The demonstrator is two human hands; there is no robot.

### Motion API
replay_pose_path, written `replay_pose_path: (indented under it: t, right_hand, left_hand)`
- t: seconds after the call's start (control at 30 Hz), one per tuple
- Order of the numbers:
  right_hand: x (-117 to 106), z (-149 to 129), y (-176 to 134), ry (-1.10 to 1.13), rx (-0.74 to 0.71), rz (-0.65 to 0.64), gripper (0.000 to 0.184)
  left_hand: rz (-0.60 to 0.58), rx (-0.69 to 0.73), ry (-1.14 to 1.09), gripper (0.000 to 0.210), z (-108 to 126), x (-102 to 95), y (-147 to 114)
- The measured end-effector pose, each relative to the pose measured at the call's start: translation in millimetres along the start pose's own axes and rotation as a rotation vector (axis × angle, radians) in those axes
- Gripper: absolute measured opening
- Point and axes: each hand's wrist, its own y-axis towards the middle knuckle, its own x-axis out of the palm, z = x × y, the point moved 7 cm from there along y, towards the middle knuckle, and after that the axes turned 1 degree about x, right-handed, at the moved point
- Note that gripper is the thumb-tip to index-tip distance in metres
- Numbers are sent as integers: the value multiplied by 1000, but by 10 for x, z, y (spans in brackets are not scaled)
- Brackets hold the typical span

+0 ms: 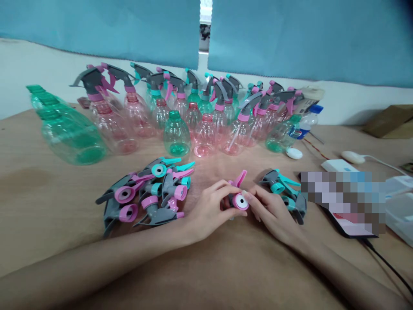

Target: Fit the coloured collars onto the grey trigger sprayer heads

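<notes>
A grey and pink trigger spray head [241, 201] is held over the table, its round collar turned up and a white disc with a dark central hole inside it. My left hand [211, 206] grips it between thumb and fingers from the left. At the collar's right edge, my right hand [269, 209] has its thumb on the rim, with its other fingers curled and partly hidden. Left of my hands lies a pile of spray heads [155, 193] with pink and turquoise collars. A few turquoise and grey spray heads [277, 186] lie beyond my right hand.
Pink and green spray bottles [206, 137] line the back, many with heads on, several without. A phone [351, 230] with a blurred screen and cable lies at right, beside clear plastic containers [400, 211]. A cardboard box [390, 122] stands at the back right.
</notes>
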Motion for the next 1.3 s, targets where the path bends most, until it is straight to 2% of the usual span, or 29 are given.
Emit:
replay_pose_path:
  t: [0.17, 0.33, 0.47, 0.63, 0.9, 1.3]
  right_hand:
    - [1, 11, -8, -22, -9, 23, 32]
    - [-130, 45, -47, 32, 12, 179, 23]
    - [-242, -77, -84, -14, -84, 252, 15]
    - [-153, -231, -95, -206, -243, 133, 8]
    - [-108, -165, -67, -188, -207, 66, 5]
    - [-42, -146, -43, -229, -162, -37, 14]
  left_hand:
    - [-1, -13, 1, 24, -14, 2, 3]
    - [-5, -29, 8, 23, -10, -1, 9]
    - [-3, -42, -1, 26, -16, -1, 5]
    - [-5, -14, -3, 23, -1, 4, -2]
    - [-2, -5, -7, 20, -11, 7, -5]
    - [10, 69, 98, 23, 12, 16, -39]
